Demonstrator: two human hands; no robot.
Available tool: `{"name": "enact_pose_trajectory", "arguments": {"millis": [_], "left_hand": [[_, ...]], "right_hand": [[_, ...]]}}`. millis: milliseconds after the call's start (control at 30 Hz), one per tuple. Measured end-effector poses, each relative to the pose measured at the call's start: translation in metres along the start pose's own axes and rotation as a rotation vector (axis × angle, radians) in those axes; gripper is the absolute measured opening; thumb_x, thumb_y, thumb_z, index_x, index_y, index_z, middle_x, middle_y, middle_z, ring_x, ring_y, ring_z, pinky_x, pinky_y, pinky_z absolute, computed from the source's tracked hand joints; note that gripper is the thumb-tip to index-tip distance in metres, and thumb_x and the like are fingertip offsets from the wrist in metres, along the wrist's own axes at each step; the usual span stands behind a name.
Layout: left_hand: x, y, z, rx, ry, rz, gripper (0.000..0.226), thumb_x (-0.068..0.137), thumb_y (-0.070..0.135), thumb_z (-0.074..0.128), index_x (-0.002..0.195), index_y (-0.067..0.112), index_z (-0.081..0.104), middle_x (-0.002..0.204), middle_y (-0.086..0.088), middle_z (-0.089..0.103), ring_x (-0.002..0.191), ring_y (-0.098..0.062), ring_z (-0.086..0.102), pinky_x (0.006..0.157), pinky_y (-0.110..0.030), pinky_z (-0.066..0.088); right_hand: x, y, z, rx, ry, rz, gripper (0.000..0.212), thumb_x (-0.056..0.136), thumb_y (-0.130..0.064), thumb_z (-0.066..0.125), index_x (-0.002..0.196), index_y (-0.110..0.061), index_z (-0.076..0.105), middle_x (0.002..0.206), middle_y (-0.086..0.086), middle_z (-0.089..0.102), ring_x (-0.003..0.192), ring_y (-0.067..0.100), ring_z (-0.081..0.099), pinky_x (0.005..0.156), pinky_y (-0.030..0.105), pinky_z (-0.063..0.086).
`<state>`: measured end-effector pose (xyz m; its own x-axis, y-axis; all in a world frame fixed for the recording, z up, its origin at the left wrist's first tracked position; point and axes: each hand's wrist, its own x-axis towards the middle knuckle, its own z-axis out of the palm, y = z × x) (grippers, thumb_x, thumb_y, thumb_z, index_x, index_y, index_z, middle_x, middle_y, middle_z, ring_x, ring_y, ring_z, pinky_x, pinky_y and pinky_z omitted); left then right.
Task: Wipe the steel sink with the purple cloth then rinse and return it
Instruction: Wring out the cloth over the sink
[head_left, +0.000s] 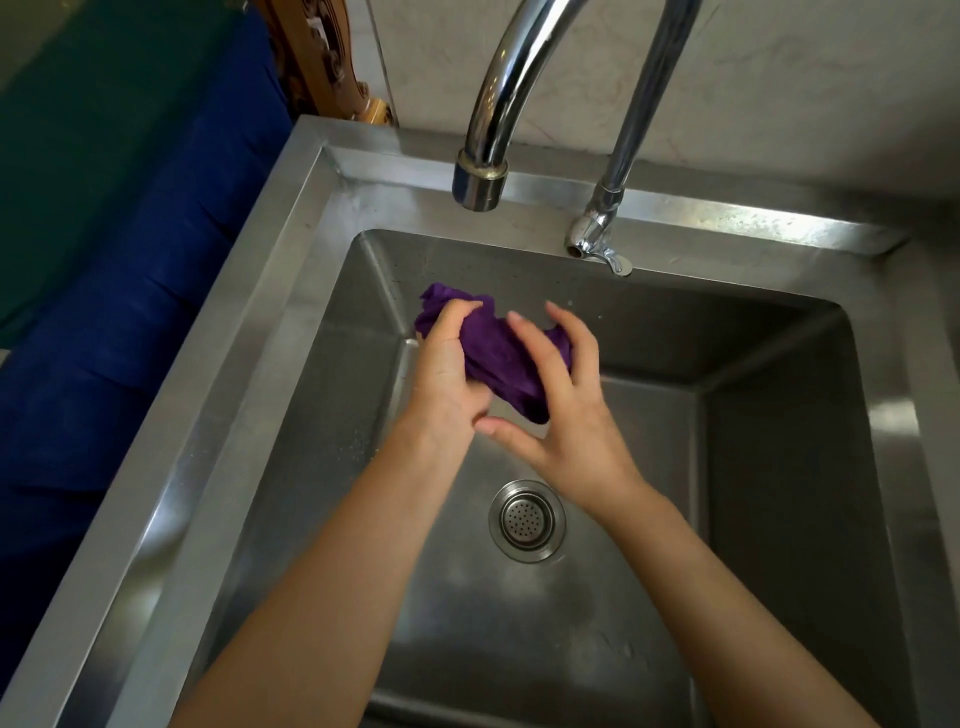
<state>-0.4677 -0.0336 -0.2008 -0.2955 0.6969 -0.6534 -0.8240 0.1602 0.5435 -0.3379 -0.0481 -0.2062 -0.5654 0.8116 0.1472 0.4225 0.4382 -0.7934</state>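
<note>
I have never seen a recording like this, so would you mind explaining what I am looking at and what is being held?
There is no machine here: these are a person's two bare hands. The single picture comes from a camera worn on the person's head, looking forward and down, so both arms enter from the bottom edge. Below them is a steel sink, with a round drain in its floor and a curved faucet rising from its back rim. No water can be seen running from it. The left hand grips one end of a bunched purple cloth, and the right hand curls its spread fingers round the other end. The cloth is therefore held between both hands, near the basin's back left corner. Some blue fabric shows beside the sink on the left.
</note>
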Motion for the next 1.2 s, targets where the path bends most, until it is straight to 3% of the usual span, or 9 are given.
{"name": "enact_pose_trajectory", "arguments": {"millis": [100,233,400,600,733,900,1067,1133,1200], "left_hand": [[-0.008,-0.004,0.005,-0.035,-0.062,-0.097,0.018,0.087,0.021,0.052,0.072,0.012,0.057,0.063,-0.003,0.064,0.069,-0.019,0.064,0.071,-0.030,0.054],[-0.016,-0.008,0.005,-0.087,-0.140,-0.140,0.024,0.091,0.018,0.038,0.095,0.005,0.058,0.091,-0.013,0.063,0.089,-0.024,0.063,0.085,-0.032,0.051],[-0.021,-0.012,0.002,-0.130,-0.141,0.036,0.015,0.094,0.016,0.047,0.092,0.008,0.059,0.092,-0.008,0.064,0.088,-0.017,0.064,0.082,-0.025,0.054],[-0.024,-0.011,0.007,-0.015,-0.159,0.390,0.011,0.090,0.005,0.056,0.095,0.014,0.059,0.082,-0.004,0.067,0.068,-0.014,0.067,0.068,-0.027,0.056],[-0.024,-0.014,0.010,0.028,-0.103,0.386,0.013,0.092,0.019,0.055,0.097,0.027,0.063,0.055,0.006,0.053,0.045,-0.006,0.047,0.054,-0.023,0.047],[-0.021,-0.014,0.019,-0.009,0.055,0.240,0.051,0.087,0.054,0.050,0.051,0.019,0.043,0.041,0.007,0.036,0.037,-0.008,0.036,0.046,-0.021,0.037],[-0.016,-0.019,0.016,-0.034,0.044,0.181,0.056,0.086,0.048,0.056,0.043,0.020,0.035,0.037,0.006,0.030,0.037,-0.009,0.030,0.041,-0.019,0.034],[-0.012,-0.018,0.012,0.005,0.102,0.194,0.053,0.087,0.044,0.058,0.046,0.019,0.036,0.037,0.007,0.032,0.036,-0.008,0.032,0.042,-0.019,0.035],[-0.008,-0.012,0.008,0.025,0.161,0.205,0.050,0.086,0.044,0.059,0.049,0.019,0.037,0.038,0.007,0.033,0.035,-0.007,0.033,0.041,-0.019,0.035]], "right_hand": [[0.009,0.011,-0.004,-0.163,0.106,-0.120,0.075,0.076,-0.063,0.056,0.139,-0.030,0.031,0.146,0.002,0.017,0.128,0.023,0.031,0.108,0.034,0.032],[0.021,0.005,-0.006,-0.124,0.181,-0.215,0.055,0.083,-0.048,0.059,0.129,-0.021,0.047,0.140,0.014,0.035,0.122,0.017,0.041,0.102,0.026,0.040],[0.027,-0.001,-0.001,-0.405,0.348,-0.309,0.032,0.091,-0.032,0.052,0.116,-0.016,0.064,0.110,0.010,0.064,0.085,0.027,0.063,0.064,0.032,0.055],[0.018,-0.004,0.015,-0.377,0.442,-0.031,0.034,0.092,-0.030,0.043,0.081,-0.007,0.066,0.069,0.010,0.061,0.045,0.031,0.055,0.036,0.030,0.042],[0.012,-0.002,0.022,-0.321,0.436,0.091,0.041,0.092,-0.033,0.036,0.072,-0.006,0.060,0.062,0.013,0.062,0.045,0.039,0.055,0.041,0.031,0.039],[0.014,0.000,0.022,-0.165,0.412,0.197,0.055,0.090,-0.043,0.024,0.070,-0.006,0.061,0.059,0.018,0.063,0.054,0.039,0.057,0.050,0.032,0.037],[0.016,0.000,0.022,-0.004,0.328,0.405,0.047,0.094,-0.042,0.031,0.063,-0.013,0.051,0.064,0.023,0.063,0.064,0.041,0.058,0.059,0.038,0.042],[0.016,0.000,0.021,0.040,0.202,0.494,0.042,0.097,-0.042,0.034,0.072,-0.014,0.054,0.074,0.022,0.066,0.075,0.040,0.062,0.066,0.039,0.049],[0.011,-0.002,0.017,0.035,0.052,0.477,0.033,0.095,-0.046,0.037,0.104,-0.022,0.057,0.101,0.014,0.068,0.095,0.033,0.063,0.079,0.037,0.050]]}}
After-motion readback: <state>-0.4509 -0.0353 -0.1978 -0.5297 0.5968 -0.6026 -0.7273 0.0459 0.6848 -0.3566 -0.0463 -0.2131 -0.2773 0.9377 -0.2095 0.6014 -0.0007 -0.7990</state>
